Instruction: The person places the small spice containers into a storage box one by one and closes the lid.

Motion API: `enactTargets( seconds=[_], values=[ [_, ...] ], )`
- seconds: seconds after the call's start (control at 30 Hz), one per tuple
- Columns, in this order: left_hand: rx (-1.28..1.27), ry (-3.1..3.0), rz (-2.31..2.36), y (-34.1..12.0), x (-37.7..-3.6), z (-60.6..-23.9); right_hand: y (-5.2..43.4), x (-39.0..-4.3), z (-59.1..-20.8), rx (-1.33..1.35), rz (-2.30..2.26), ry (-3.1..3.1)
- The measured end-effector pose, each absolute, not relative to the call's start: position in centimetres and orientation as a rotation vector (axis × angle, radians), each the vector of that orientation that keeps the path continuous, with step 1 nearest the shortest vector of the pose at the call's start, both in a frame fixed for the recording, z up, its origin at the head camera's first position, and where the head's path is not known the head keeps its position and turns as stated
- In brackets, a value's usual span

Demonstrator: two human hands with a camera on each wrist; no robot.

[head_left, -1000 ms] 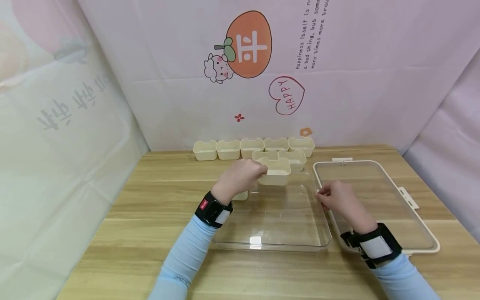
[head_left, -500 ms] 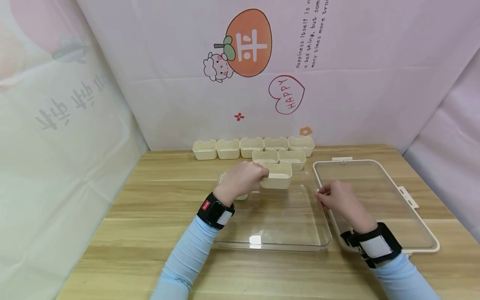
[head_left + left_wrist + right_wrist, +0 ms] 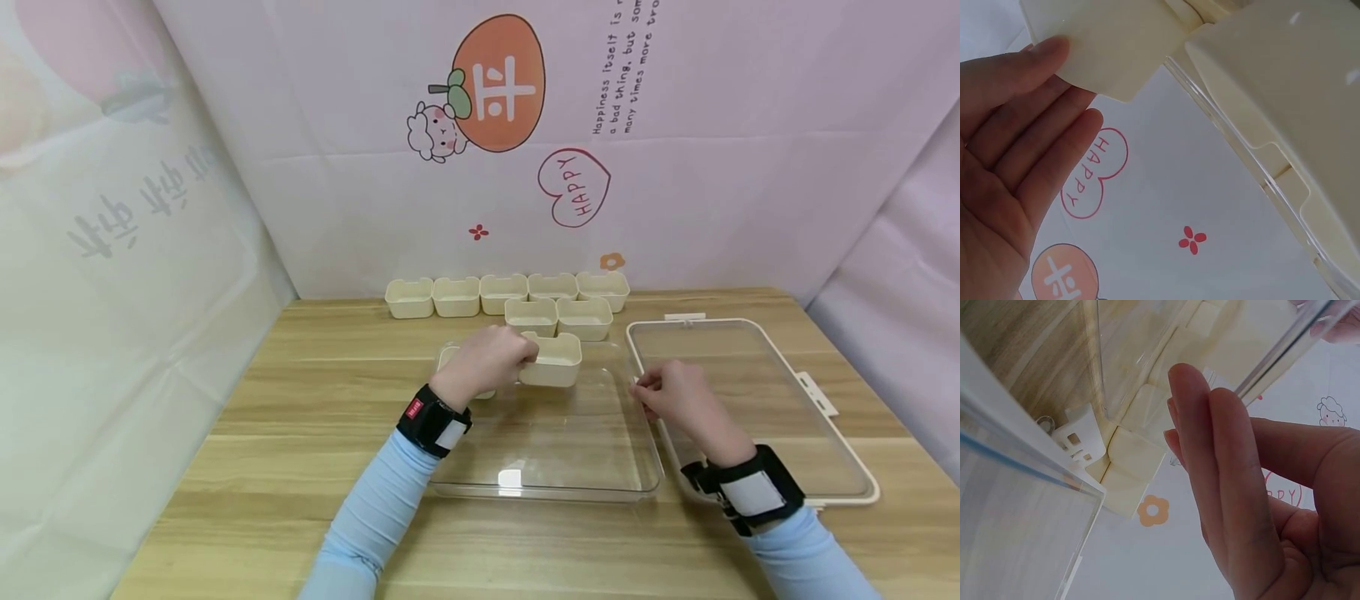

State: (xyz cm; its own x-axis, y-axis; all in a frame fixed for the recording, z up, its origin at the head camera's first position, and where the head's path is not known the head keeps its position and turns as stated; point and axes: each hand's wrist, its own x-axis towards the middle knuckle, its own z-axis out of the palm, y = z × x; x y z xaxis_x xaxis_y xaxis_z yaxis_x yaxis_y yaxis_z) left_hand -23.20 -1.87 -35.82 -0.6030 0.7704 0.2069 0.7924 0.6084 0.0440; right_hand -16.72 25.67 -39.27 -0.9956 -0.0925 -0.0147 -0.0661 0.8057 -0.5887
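Your left hand (image 3: 487, 360) lowers a pinched cream bin (image 3: 557, 369) over the far side of the clear box (image 3: 570, 454), closer to its base, while your right hand (image 3: 678, 402) pinches the box's right edge.

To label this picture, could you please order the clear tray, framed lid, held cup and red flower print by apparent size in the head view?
Clear tray and framed lid: too alike to rank
Held cup
Red flower print
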Motion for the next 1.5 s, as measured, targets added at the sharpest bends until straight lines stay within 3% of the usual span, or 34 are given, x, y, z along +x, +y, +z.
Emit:
enactTargets(
  seconds=[1.5],
  values=[
    [-1.209,-2.816,-0.108,-2.1,-23.3,-36.9,25.6,-16.7,-39.3,-0.094,-0.988,2.898]
  ],
)
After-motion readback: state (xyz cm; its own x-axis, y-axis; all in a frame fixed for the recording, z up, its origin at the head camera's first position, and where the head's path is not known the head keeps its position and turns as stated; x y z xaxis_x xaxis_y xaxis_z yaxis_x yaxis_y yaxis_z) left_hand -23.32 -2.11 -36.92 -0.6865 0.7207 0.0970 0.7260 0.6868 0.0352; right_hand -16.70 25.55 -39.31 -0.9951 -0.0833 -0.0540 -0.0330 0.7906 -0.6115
